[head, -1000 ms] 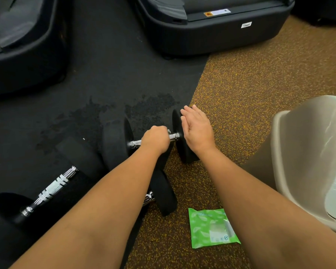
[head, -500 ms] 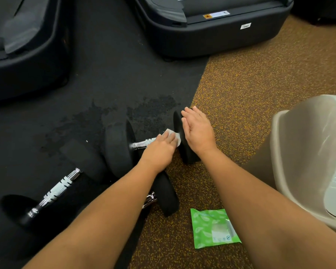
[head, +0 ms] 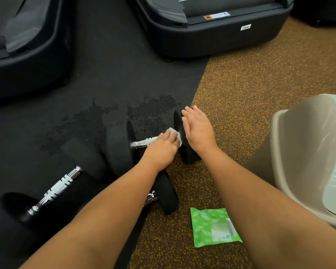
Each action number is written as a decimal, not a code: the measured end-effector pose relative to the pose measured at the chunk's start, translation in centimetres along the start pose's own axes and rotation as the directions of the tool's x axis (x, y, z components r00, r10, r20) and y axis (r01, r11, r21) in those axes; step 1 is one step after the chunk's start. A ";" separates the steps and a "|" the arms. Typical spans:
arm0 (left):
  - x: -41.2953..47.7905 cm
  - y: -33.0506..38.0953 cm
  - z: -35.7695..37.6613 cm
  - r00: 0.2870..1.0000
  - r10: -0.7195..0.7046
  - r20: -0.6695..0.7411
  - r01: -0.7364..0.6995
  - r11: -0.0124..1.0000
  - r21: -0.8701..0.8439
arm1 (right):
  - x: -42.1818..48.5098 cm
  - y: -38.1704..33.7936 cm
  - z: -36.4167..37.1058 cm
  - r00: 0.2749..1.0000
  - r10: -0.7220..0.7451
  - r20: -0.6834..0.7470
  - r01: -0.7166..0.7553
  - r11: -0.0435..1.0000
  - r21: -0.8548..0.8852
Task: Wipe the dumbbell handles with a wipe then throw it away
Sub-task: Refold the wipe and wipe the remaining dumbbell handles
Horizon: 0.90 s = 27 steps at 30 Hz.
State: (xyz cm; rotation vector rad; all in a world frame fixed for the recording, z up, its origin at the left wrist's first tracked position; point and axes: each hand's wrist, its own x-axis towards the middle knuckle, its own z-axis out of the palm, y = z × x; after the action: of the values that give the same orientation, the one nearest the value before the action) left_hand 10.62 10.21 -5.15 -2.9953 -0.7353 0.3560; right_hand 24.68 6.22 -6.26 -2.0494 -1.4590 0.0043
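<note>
Left hand (head: 163, 145) barely shifted, clamped on wipe (head: 176, 133), right hand (head: 197, 131) flat on dumbbell (head: 122, 144)

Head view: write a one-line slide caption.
Left hand rubs a wipe along a dumbbell handle while the right hand steadies its end plate.

Black rubber mat (head: 109, 78) covers left floor, with dark wet-looking patches (head: 151, 109) near its edge. Brown yellow-flecked flooring (head: 250, 78) on right. Two black machine bases at top: one far left (head: 27, 55), one centre (head: 221, 35) bearing small labels.
</note>
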 end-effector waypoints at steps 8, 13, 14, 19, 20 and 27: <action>-1.3 -1.2 0.7 0.995 -0.006 0.098 -0.006 0.994 0.112 | 0.0 0.2 0.2 1.000 -0.002 -0.025 0.003 1.000 0.020; -1.4 -1.1 0.7 0.994 -0.060 0.087 0.054 0.996 0.069 | 0.0 0.0 0.3 0.999 0.002 -0.039 -0.001 0.999 0.038; -1.1 -1.0 0.5 0.996 -0.052 0.073 0.048 0.997 0.061 | 0.0 0.0 0.3 0.999 0.005 -0.036 -0.003 0.999 0.037; 0.0 -0.2 -0.1 0.998 0.037 0.050 -0.040 0.997 0.064 | 0.1 0.0 0.1 1.000 0.007 -0.008 -0.007 1.000 0.024; 0.0 -0.1 -0.2 0.997 0.032 0.064 -0.036 0.997 0.065 | 0.1 0.1 0.1 1.000 0.006 -0.003 -0.006 1.000 0.020; -1.5 -1.5 -0.6 0.992 0.025 0.128 -0.039 0.993 0.113 | 0.0 0.1 0.0 1.000 -0.009 0.013 0.008 1.000 0.022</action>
State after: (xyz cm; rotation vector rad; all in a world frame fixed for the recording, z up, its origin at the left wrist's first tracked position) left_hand 8.78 10.82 -4.13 -2.9003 -0.6520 0.5731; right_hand 24.81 6.21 -6.28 -2.0294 -1.4696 0.0298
